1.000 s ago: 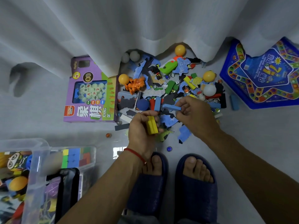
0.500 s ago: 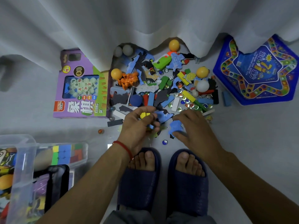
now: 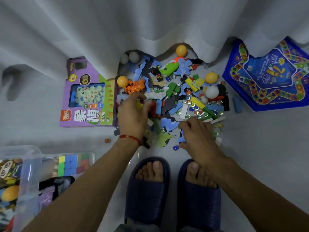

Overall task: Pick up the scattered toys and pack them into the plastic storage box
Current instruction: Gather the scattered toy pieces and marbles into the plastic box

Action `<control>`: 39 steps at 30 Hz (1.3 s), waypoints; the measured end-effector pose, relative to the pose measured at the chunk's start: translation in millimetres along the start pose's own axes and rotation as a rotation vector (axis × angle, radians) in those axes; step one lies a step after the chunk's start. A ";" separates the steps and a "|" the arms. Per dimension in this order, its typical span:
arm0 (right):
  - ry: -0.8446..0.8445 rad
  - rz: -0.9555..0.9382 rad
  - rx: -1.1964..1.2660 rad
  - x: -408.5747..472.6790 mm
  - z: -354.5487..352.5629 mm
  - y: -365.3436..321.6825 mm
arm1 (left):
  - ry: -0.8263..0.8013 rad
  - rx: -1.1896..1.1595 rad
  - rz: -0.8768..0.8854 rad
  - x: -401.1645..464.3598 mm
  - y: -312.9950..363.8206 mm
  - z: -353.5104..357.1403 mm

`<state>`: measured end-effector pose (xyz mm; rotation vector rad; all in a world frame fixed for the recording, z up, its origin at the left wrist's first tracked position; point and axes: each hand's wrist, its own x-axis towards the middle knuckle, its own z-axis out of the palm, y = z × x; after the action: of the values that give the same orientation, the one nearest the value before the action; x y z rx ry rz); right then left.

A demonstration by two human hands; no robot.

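Observation:
A heap of scattered toys (image 3: 177, 97) lies on the floor below the curtain: foam puzzle pieces, coloured blocks, marbles and balls. My left hand (image 3: 133, 114) is over the heap's left side, its fingers curled round a yellow block (image 3: 139, 105) beside an orange figure (image 3: 135, 86). My right hand (image 3: 199, 134) is at the heap's near edge, thumb and fingers pinching a blue puzzle piece (image 3: 182, 138). The clear plastic storage box (image 3: 31, 158) stands at the lower left, partly out of frame, with a colour cube, an orange ball and other toys inside.
A purple chess set box (image 3: 87, 101) lies left of the heap and a blue star-shaped game board (image 3: 270, 77) right of it. A white curtain (image 3: 150, 22) hangs over the heap's far side. My feet in dark slippers (image 3: 147, 190) stand just below the toys.
My left hand moved forward and left with the yellow block, to beside the orange figure. My right hand drew back from the blue blocks to the heap's near edge and took a blue puzzle piece.

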<state>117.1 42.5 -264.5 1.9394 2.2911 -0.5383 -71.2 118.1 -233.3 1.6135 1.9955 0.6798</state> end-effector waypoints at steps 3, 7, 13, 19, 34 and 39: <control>-0.032 0.057 0.014 0.0 -2.4 -6.5 | 0.054 0.186 0.080 38.1 -6.1 -4.1; -0.046 0.086 0.014 -0.2 -7.6 -4.8 | -0.063 0.317 0.160 63.2 -9.4 -0.8; -0.092 0.043 0.302 -1.5 -9.2 2.6 | -0.110 0.375 0.195 73.9 -9.9 1.8; -0.022 0.443 1.011 -15.4 -37.3 17.0 | 0.093 0.132 0.060 49.7 12.9 -18.6; -0.599 0.067 1.091 -69.3 -275.0 -202.9 | 0.106 -0.926 -0.435 -151.8 2.4 -296.8; -0.601 -0.167 0.819 -87.0 -278.1 -323.0 | 0.023 -0.836 -0.516 -206.1 -59.3 -364.9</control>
<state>-136.5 8.6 87.3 1.4526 1.9628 -1.9998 -311.7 -123.2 17.8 0.5789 1.6718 1.1081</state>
